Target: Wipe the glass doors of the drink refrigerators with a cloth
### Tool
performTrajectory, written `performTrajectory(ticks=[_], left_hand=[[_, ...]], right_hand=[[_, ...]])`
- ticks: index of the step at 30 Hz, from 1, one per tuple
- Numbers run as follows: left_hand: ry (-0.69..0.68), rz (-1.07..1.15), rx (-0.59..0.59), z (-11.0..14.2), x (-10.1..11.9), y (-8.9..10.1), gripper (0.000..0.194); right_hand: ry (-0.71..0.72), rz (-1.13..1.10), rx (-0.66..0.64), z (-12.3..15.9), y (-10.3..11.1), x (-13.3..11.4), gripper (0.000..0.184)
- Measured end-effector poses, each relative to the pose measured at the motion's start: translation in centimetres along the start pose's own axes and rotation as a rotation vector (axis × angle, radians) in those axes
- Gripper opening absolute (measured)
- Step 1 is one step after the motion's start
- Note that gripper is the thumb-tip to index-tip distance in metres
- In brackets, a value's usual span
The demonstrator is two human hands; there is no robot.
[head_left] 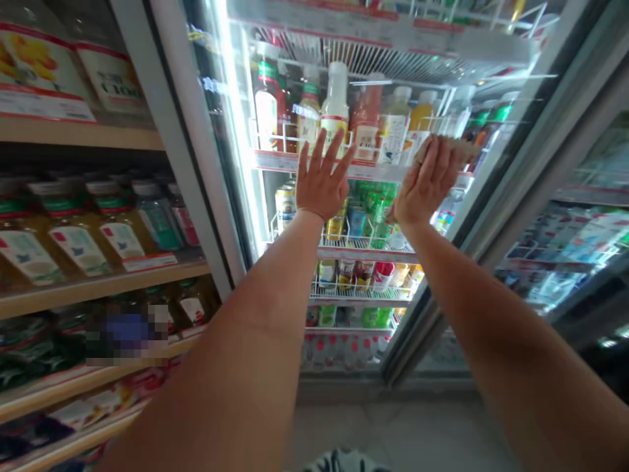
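Both arms stretch out toward a lit drinks fridge with a glass door [363, 141]. My left hand [322, 180] is open, fingers spread, in front of the glass, apparently resting on it. To its right, my right hand [427, 177] presses a brownish cloth [459, 149] against the glass, its fingers bent over it. Part of the cloth is hidden under the palm. Behind the hands stand a white bottle [337, 92], a reddish bottle [367, 118] and other drinks on a wire-fronted shelf.
On the left, wooden shelves [98, 288] hold rows of juice bottles [73, 229]. A metal door frame [442, 288] runs along the right side, with another lit fridge [565, 229] beyond it. Grey floor [417, 426] lies below.
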State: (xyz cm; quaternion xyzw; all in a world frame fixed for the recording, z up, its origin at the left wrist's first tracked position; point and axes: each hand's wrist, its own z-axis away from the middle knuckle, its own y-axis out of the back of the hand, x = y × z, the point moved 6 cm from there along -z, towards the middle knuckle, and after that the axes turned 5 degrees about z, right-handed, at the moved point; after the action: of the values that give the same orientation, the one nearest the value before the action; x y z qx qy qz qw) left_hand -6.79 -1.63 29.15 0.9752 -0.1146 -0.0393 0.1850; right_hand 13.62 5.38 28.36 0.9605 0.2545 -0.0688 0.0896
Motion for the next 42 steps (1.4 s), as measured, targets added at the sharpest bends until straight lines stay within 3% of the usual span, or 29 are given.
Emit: performTrajectory(ticks=[1, 4, 6, 7, 9, 11, 13, 14, 16, 18, 20, 21, 23, 25, 27, 28, 30, 33, 35, 37, 39, 40, 42], left_hand=[[0.002, -0.005, -0.009, -0.1, 0.0, -0.1, 0.058], [0.002, 0.003, 0.003, -0.1, 0.0, 0.1, 0.061], [0.01, 0.016, 0.011, -0.1, 0.0, 0.2, 0.063], [0.016, 0.016, 0.01, -0.1, 0.0, 0.2, 0.062], [0.022, 0.0, -0.001, -0.1, -0.1, 0.0, 0.06], [0.013, -0.009, -0.001, -0.1, -0.1, -0.2, 0.058], [0.002, 0.007, -0.003, 0.0, 0.0, -0.3, 0.06], [0.0, 0.016, -0.006, 0.0, 0.1, -0.3, 0.062], [0.007, 0.011, -0.02, 0.1, 0.1, -0.4, 0.061], [0.02, -0.021, -0.025, 0.1, 0.2, -0.4, 0.058], [0.031, -0.056, -0.028, 0.2, 0.3, -0.3, 0.057], [0.039, -0.065, -0.029, 0.2, 0.4, -0.2, 0.058], [0.057, -0.063, -0.041, 0.2, 0.4, -0.2, 0.059], [0.069, -0.044, -0.051, 0.2, 0.5, -0.2, 0.06], [0.065, -0.044, -0.049, 0.2, 0.6, -0.1, 0.059], [0.056, -0.057, -0.042, 0.3, 0.6, -0.1, 0.059], [0.038, -0.095, -0.016, 0.3, 0.8, 0.1, 0.057], [0.011, -0.121, 0.009, 0.5, 1.0, 0.3, 0.057], [-0.001, -0.139, 0.015, 0.6, 1.1, 0.4, 0.057], [-0.014, -0.17, 0.012, 0.7, 1.4, 0.4, 0.056], [-0.012, -0.208, 0.006, 0.7, 1.5, 0.3, 0.056], [-0.006, -0.225, 0.002, 0.7, 1.5, 0.2, 0.056], [0.006, -0.245, -0.007, 0.7, 1.4, 0.2, 0.055]], right_hand=[[0.004, 0.0, -0.015, 0.5, -0.2, -0.7, 0.06], [0.475, -0.024, -0.28, 2.0, -1.2, -3.3, 0.054], [0.747, -0.038, -0.431, 2.4, -1.1, -2.9, 0.052], [0.788, -0.033, -0.455, 2.1, -0.9, -2.1, 0.051], [0.655, -0.001, -0.377, 0.2, -0.4, -0.2, 0.053], [0.335, 0.027, -0.198, -1.5, 0.0, 1.2, 0.057], [0.076, 0.023, -0.073, -1.6, 0.1, 1.2, 0.06], [0.04, 0.009, -0.069, -1.1, 0.0, 0.5, 0.06], [0.193, -0.038, -0.182, 0.0, -0.6, -1.5, 0.058], [0.483, -0.093, -0.357, 1.3, -1.0, -2.9, 0.055], [0.697, -0.123, -0.474, 2.0, -1.0, -2.7, 0.054], [0.726, -0.121, -0.475, 1.8, -1.0, -2.2, 0.053], [0.616, -0.1, -0.36, 0.7, -0.7, -1.1, 0.054], [0.36, -0.074, -0.189, 0.1, -0.2, -0.3, 0.057], [0.196, -0.053, -0.119, 0.7, -0.2, -0.4, 0.06], [0.211, -0.051, -0.147, 1.3, -0.5, -0.8, 0.06], [0.407, -0.061, -0.277, 2.4, -1.1, -1.4, 0.058], [0.673, -0.065, -0.389, 2.7, -1.2, 0.2, 0.053], [0.603, -0.039, -0.319, 1.3, -0.8, 2.7, 0.056], [0.357, -0.02, -0.155, -0.3, -0.3, 4.7, 0.06], [0.198, -0.017, -0.035, -0.5, -0.1, 4.9, 0.065], [0.205, -0.027, -0.027, 0.0, -0.2, 4.2, 0.065], [0.414, -0.072, -0.126, 1.5, -1.0, 1.9, 0.062]])
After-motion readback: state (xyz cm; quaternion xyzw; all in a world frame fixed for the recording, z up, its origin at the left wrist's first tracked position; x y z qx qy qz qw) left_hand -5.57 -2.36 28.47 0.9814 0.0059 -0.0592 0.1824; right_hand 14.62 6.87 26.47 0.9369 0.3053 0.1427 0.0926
